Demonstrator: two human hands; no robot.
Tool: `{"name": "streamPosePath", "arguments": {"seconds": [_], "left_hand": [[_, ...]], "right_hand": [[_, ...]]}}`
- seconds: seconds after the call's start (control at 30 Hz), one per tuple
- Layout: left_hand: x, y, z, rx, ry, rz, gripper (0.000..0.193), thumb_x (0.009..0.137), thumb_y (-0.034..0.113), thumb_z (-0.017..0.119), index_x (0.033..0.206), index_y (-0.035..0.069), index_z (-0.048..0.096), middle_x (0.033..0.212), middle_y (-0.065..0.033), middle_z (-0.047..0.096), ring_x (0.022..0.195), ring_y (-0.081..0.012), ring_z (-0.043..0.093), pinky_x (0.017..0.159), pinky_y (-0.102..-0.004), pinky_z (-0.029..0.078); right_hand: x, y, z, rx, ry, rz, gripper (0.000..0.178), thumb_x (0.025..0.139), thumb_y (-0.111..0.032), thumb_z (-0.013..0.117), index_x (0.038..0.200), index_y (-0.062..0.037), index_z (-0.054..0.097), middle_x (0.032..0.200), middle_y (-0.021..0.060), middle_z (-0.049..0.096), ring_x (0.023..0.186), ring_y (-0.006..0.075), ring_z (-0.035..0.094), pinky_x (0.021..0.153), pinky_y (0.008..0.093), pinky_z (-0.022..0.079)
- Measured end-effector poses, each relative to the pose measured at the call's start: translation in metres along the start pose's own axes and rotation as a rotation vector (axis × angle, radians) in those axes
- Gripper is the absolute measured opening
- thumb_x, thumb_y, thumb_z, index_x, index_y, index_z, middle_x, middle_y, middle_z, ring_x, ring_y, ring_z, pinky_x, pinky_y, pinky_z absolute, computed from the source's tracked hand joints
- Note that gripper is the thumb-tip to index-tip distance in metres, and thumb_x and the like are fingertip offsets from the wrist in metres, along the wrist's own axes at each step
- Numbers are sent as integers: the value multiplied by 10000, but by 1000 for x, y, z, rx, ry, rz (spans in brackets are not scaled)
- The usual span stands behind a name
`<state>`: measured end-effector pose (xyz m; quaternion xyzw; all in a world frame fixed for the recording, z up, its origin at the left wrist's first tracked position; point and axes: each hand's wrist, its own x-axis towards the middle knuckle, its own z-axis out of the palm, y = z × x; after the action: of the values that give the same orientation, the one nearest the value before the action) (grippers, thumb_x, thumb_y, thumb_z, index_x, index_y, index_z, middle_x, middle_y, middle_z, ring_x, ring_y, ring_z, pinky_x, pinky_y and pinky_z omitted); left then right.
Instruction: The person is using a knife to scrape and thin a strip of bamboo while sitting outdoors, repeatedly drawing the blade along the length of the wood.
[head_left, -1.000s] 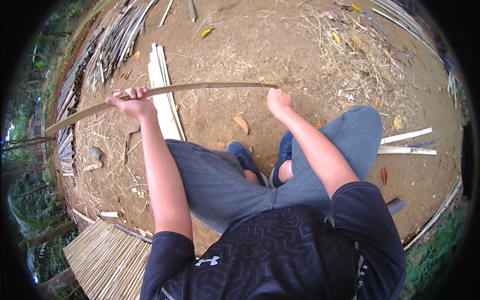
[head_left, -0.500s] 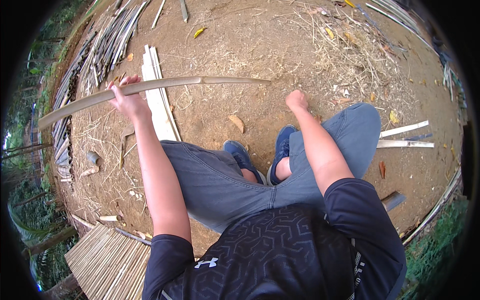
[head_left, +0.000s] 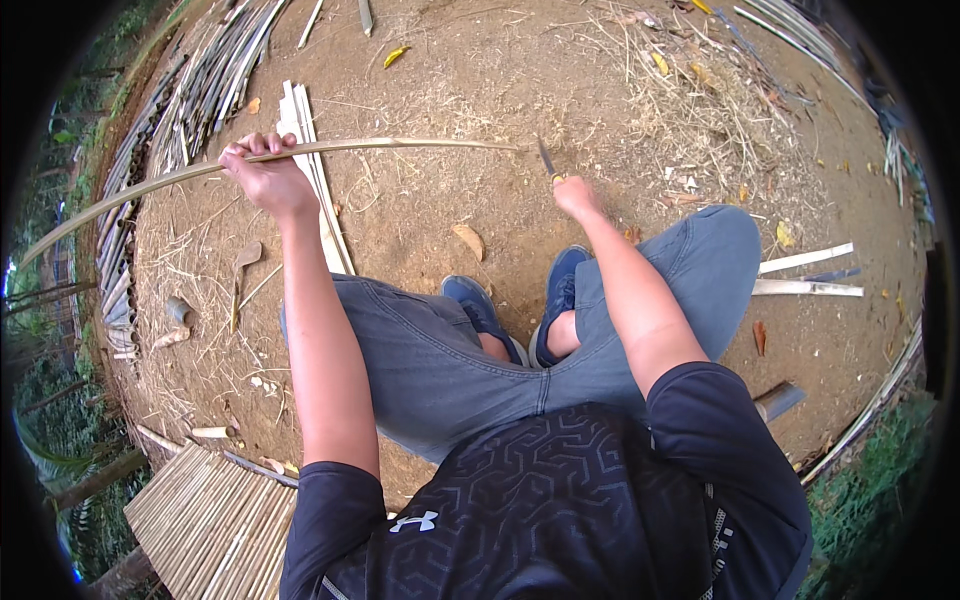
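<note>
A long, thin bamboo strip [head_left: 385, 143] lies across my view, its left end bending down toward the rim. My left hand [head_left: 268, 178] is closed around it left of its middle. To the right, my right hand [head_left: 577, 197] grips a knife [head_left: 545, 158] with a dark blade pointing up and away from me. The blade is close to the strip's right tip, with a small gap between them. Most of the knife's handle is hidden in my fist.
Pale split bamboo slats [head_left: 322, 190] lie on the dirt beyond my left knee. A hooked blade tool [head_left: 243, 270] rests left of them. Bamboo poles [head_left: 205, 80] are piled far left, shavings [head_left: 690, 110] far right. A slatted bamboo panel [head_left: 215, 520] sits near left.
The strip has shifted left and turned more edge-on, looking narrower. My right hand has moved slightly left and turned, so the knife blade now shows.
</note>
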<state>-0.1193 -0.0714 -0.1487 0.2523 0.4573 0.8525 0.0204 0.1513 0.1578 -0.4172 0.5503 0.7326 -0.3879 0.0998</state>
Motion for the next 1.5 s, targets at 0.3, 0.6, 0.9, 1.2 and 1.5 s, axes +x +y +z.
{"name": "streamPosePath", "arguments": {"seconds": [0.3, 0.6, 0.9, 1.2, 1.5], "left_hand": [[0, -6, -4, 1, -59, -33, 319, 1053, 484, 347, 928, 190, 339, 808, 10, 367, 707, -140, 392, 703, -369, 401], [-1, -4, -7, -22, -107, -42, 331, 1047, 500, 350, 923, 193, 347, 814, 9, 363, 712, -147, 386, 700, -376, 398], [0, -3, -6, 47, -32, 2, 375, 1041, 530, 334, 938, 169, 337, 811, 2, 362, 693, -147, 399, 682, -363, 408], [-3, 4, 7, 272, 197, 42, 448, 1017, 580, 289, 1047, 134, 289, 816, -2, 367, 665, -128, 406, 645, -339, 429], [9, 3, -6, 173, 420, 47, 448, 1029, 544, 245, 1224, 141, 258, 805, -9, 394, 618, -117, 420, 589, -322, 459]], "right_hand": [[54, 0, 39, -7, -222, -192, 364, 973, -345, 487, 1149, -94, 686, 1245, 174, 642, 1175, 356, 596, 977, 457, 467], [52, -31, -2, -157, 9, -84, 410, 883, -289, 572, 1208, -59, 667, 1277, 163, 637, 1188, 318, 613, 998, 417, 483], [13, -36, 25, -161, 43, -42, 353, 890, -291, 582, 1115, -45, 696, 1177, 191, 676, 1124, 330, 644, 957, 431, 510], [-18, -25, 28, -54, 9, 18, 402, 892, -366, 551, 1069, -48, 720, 1103, 185, 701, 1072, 346, 658, 923, 433, 514], [41, -72, 41, -446, -197, -368, 395, 943, -323, 525, 1169, -36, 673, 1222, 175, 656, 1128, 316, 637, 945, 426, 513]]}}
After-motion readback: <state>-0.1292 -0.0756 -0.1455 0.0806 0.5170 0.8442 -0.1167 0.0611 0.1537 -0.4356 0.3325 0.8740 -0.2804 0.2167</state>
